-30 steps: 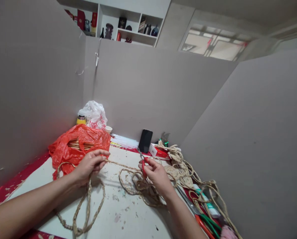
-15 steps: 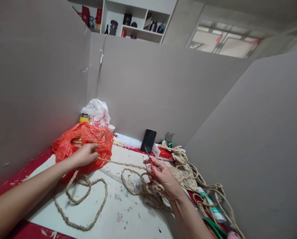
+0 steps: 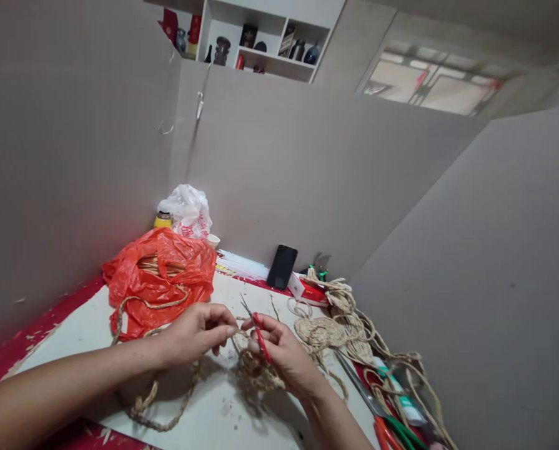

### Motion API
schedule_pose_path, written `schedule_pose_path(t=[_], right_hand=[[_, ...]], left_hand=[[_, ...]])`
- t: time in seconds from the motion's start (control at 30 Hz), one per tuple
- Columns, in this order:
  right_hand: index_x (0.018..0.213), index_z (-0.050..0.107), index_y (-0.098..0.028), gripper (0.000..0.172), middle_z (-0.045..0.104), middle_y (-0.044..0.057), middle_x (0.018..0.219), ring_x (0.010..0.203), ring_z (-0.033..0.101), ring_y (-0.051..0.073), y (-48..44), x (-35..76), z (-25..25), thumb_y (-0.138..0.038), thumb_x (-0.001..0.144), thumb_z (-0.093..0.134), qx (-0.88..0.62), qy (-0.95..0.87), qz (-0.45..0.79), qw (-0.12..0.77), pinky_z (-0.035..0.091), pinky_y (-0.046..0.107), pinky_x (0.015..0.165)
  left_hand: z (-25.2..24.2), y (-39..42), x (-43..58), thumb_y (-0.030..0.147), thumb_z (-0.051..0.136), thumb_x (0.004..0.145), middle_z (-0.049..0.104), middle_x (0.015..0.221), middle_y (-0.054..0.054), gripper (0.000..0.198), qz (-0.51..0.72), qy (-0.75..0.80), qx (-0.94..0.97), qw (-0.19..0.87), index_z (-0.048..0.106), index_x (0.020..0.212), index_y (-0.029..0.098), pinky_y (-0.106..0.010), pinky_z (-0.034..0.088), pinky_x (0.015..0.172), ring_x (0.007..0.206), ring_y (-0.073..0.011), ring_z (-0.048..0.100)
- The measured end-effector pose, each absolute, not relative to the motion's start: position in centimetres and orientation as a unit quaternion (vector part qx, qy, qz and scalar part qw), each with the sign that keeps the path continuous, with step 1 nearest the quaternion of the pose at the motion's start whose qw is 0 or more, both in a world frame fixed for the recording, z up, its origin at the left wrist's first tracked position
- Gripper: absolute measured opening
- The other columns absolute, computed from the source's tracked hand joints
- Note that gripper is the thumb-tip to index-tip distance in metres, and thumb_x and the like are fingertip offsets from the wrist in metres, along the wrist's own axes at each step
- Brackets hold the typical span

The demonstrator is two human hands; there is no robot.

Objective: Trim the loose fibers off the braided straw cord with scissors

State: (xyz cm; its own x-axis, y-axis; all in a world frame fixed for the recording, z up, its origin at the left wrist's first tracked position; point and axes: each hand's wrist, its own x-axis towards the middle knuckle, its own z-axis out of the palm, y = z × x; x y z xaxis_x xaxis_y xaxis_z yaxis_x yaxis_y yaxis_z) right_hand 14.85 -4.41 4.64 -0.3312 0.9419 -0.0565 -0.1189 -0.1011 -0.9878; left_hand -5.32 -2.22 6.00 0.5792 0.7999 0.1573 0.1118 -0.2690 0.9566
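My left hand is closed, its thumb and fingertips pinching a braided straw rope a short way from my right fingers. Small scissors with red handles rest in the grip of my right hand, blades pointing up and left. The right fingertips also meet the rope. Below the hands hangs a tangle of the same rope, and further loops lie under my left forearm. Behind my left hand, a red plastic bag holds straw strands, with one stretch of rope across its front.
A phone leans against the back partition. Coiled straw rope lies at the right, beside large shears and a white-and-green tube. A white plastic bag and a yellow jar stand at the back left.
My left hand has left the red bag and come right and nearer, close to my right hand. The taut rope between them has shortened. The right hand has shifted slightly left, still holding the scissors.
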Motion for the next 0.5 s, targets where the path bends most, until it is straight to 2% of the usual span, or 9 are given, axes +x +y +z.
schedule_pose_path(t=[0.07, 0.2, 0.3, 0.4, 0.5], right_hand=[[0.092, 0.059, -0.018, 0.040, 0.050, -0.006, 0.058, 0.048, 0.045, 0.008, -4.5, 15.1, 4.9, -0.041, 0.065, 0.079, -0.391, -0.528, 0.630, 0.413, 0.037, 0.020, 0.048], [0.099, 0.058, -0.018, 0.043, 0.059, -0.001, 0.064, 0.050, 0.051, 0.010, -4.6, 15.8, 5.1, -0.044, 0.070, 0.075, -0.392, -0.533, 0.635, 0.399, 0.037, 0.021, 0.047], [0.105, 0.054, -0.021, 0.045, 0.054, -0.005, 0.057, 0.045, 0.047, 0.010, -4.2, 16.8, 5.0, -0.049, 0.074, 0.070, -0.400, -0.523, 0.624, 0.421, 0.033, 0.019, 0.043], [0.108, 0.050, -0.024, 0.045, 0.055, -0.005, 0.062, 0.040, 0.037, 0.006, -3.6, 18.4, 5.2, -0.055, 0.078, 0.064, -0.408, -0.518, 0.606, 0.445, 0.027, 0.017, 0.038], [0.099, 0.052, -0.022, 0.040, 0.059, -0.002, 0.066, 0.039, 0.039, 0.006, -3.4, 20.0, 5.8, -0.056, 0.079, 0.062, -0.422, -0.531, 0.587, 0.442, 0.027, 0.017, 0.037]], left_hand=[[6.1, -2.0, -5.5, 0.035, 0.051, 0.086, 0.046, 0.060, 0.005, 0.023, 0.355, 0.313, 0.715, 0.514, 0.059, 0.079, 0.014, -0.020, 0.035, 0.052, 0.054, -0.0077, 0.042], [6.3, -1.3, -6.1, 0.032, 0.050, 0.087, 0.044, 0.063, 0.005, 0.023, 0.393, 0.323, 0.739, 0.442, 0.056, 0.074, 0.015, -0.021, 0.032, 0.056, 0.060, -0.0084, 0.039], [6.6, -0.4, -6.7, 0.033, 0.049, 0.087, 0.043, 0.065, 0.004, 0.024, 0.422, 0.335, 0.733, 0.414, 0.054, 0.072, 0.015, -0.021, 0.033, 0.059, 0.062, -0.0090, 0.038], [7.1, 0.4, -7.4, 0.034, 0.049, 0.086, 0.042, 0.064, 0.004, 0.025, 0.423, 0.350, 0.726, 0.414, 0.052, 0.069, 0.015, -0.022, 0.032, 0.058, 0.061, -0.0094, 0.038], [7.5, 0.9, -7.7, 0.034, 0.050, 0.083, 0.039, 0.061, 0.004, 0.025, 0.388, 0.361, 0.736, 0.421, 0.051, 0.066, 0.016, -0.022, 0.030, 0.055, 0.058, -0.0094, 0.035]])
